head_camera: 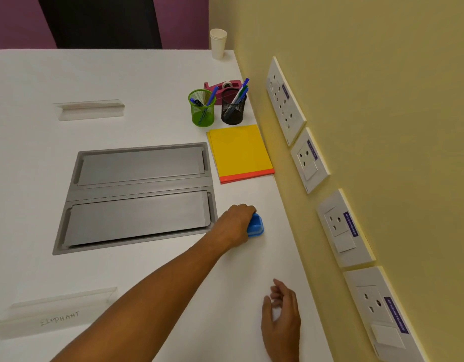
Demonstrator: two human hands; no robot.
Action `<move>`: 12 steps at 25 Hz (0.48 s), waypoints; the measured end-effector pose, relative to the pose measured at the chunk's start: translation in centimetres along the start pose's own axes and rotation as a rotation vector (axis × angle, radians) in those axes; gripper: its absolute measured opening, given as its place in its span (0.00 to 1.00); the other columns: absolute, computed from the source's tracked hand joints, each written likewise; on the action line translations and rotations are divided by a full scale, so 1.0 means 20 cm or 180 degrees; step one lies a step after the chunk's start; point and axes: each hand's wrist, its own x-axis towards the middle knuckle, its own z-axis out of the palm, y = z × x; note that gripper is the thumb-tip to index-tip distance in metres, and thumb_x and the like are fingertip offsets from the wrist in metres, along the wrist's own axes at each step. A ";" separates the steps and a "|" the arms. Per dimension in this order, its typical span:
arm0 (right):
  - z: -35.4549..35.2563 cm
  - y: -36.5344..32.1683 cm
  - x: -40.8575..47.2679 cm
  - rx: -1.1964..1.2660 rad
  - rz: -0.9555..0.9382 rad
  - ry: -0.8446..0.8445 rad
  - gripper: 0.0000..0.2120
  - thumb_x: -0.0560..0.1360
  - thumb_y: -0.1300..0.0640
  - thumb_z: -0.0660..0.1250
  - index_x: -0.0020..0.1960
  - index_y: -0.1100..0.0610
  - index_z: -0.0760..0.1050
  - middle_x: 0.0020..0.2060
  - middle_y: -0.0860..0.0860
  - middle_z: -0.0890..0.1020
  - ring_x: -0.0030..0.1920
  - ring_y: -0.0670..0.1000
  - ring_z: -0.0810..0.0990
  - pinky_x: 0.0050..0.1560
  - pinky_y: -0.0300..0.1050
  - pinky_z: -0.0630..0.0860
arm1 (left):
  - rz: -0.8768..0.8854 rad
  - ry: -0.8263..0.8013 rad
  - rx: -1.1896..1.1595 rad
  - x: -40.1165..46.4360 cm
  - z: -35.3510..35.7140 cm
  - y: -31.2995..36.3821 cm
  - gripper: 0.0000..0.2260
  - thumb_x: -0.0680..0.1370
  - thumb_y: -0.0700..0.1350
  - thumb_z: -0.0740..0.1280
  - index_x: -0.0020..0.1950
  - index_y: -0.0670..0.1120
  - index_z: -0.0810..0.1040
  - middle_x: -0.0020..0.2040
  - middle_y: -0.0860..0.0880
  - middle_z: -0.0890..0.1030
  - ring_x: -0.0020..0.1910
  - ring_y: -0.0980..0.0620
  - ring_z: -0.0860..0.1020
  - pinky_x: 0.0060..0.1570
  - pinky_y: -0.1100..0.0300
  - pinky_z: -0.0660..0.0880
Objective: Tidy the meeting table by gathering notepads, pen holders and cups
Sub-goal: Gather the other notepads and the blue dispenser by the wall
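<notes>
White worktop [121,74] against yellow wall. Left hand [236,226] grips small blue plastic block [256,226] near yellow notepads [240,151]: likely light, rigid, held across sides. Right hand [280,320] loosely curled, empty. Pen holders beyond.

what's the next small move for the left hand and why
Probably slide the blue item that the left hand grips toward the wall, up beside the yellow notepads. The green holder, black holder and cups already sit along that edge, while the right hand is free.
</notes>
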 end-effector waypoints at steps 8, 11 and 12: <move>0.02 0.01 -0.03 -0.0246 -0.0137 0.0044 0.27 0.72 0.69 0.72 0.64 0.48 0.70 0.50 0.43 0.77 0.49 0.47 0.76 0.48 0.33 0.75 | 0.0002 -0.0134 0.0238 0.04 0.17 0.01 0.25 0.72 0.37 0.72 0.67 0.44 0.71 0.62 0.43 0.76 0.60 0.44 0.74 0.58 0.51 0.74; 0.03 0.02 -0.03 -0.0511 -0.0260 0.0018 0.24 0.73 0.66 0.71 0.64 0.48 0.72 0.52 0.46 0.78 0.51 0.43 0.76 0.49 0.37 0.78 | 0.0026 -0.0118 0.0514 -0.01 0.21 0.01 0.33 0.73 0.39 0.72 0.75 0.44 0.62 0.70 0.42 0.70 0.67 0.42 0.69 0.66 0.50 0.68; 0.04 0.03 -0.02 -0.0669 -0.0376 -0.0020 0.20 0.74 0.64 0.70 0.64 0.50 0.73 0.54 0.47 0.78 0.53 0.43 0.75 0.51 0.41 0.80 | 0.0079 -0.0052 0.0615 -0.03 0.23 -0.01 0.37 0.74 0.41 0.72 0.78 0.44 0.56 0.74 0.42 0.65 0.72 0.41 0.65 0.72 0.48 0.63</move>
